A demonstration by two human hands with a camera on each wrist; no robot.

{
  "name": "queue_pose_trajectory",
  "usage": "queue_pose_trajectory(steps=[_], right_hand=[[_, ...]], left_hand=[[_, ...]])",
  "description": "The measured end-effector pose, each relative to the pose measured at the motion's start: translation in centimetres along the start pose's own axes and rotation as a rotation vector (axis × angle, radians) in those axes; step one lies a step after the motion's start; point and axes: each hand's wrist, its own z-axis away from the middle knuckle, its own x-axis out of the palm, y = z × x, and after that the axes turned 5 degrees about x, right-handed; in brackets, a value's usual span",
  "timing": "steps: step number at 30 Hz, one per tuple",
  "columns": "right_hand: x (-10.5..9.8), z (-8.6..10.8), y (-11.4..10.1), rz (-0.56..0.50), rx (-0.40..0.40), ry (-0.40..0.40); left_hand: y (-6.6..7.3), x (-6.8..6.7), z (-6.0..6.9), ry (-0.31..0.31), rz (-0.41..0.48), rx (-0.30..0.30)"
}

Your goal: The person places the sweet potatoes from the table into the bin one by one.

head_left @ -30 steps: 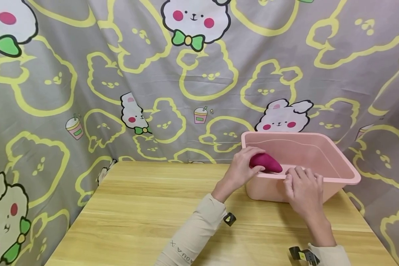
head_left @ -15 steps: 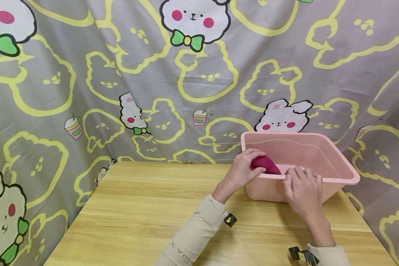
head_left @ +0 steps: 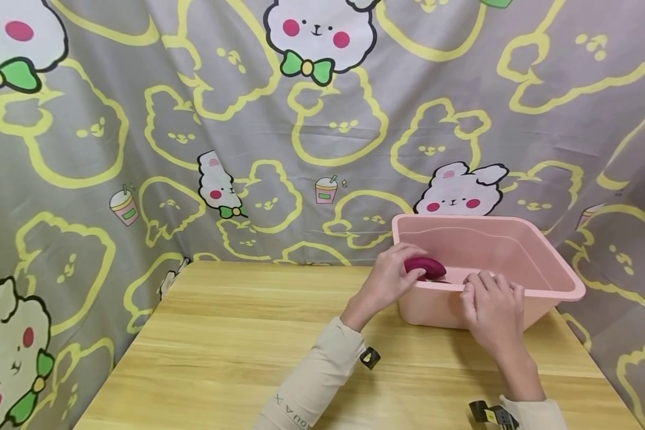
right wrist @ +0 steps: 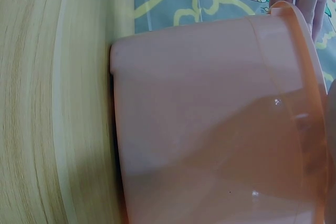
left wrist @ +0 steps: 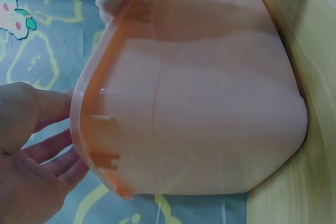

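Note:
A pink plastic bin [head_left: 489, 239] stands at the right of the wooden table. My left hand [head_left: 388, 276] reaches over its near left rim, thumb and fingers about a magenta, smooth, rounded object [head_left: 430, 267] inside. Part of that object is covered by the fingers, and its kind is unclear. In the left wrist view the left hand [left wrist: 37, 150] is at the rim, its fingertips hidden behind the bin wall [left wrist: 210, 93]. My right hand [head_left: 495, 310] grips the near rim with curled fingers. The right wrist view shows mostly the bin's outer wall [right wrist: 210, 119].
The wooden table [head_left: 220, 340] extends left of the bin. A grey curtain [head_left: 279, 131] with rabbit and yellow outline prints hangs behind and at both sides, close to the bin's back. Black straps [head_left: 369, 357] are worn at the wrists.
The magenta object has turned within the bin at the left hand; its visible end has drawn leftward and it looks flatter. The right hand has kept its place on the rim.

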Motion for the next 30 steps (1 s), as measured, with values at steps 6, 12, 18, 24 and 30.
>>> queue_pose_trajectory(steps=[6, 12, 18, 24, 30], right_hand=[[0.0, 0.2, -0.1, -0.001, 0.010, -0.012], [-0.1, 0.0, 0.1, -0.002, 0.010, -0.016], [-0.3, 0.1, 0.1, 0.003, 0.019, -0.034], [-0.7, 0.1, 0.0, 0.016, 0.044, -0.088], [-0.9, -0.2, -0.2, 0.019, 0.038, -0.110]], left_hand=[[-0.6, -0.3, 0.8, 0.028, 0.009, 0.012], [-1.4, -0.9, 1.8, 0.104, 0.049, 0.008], [-2.1, -1.7, 2.9, 0.110, 0.045, -0.037], [-2.7, -2.5, 3.8, 0.122, 0.017, -0.049], [-3.3, -3.6, 4.7, 0.111, -0.008, -0.091]])
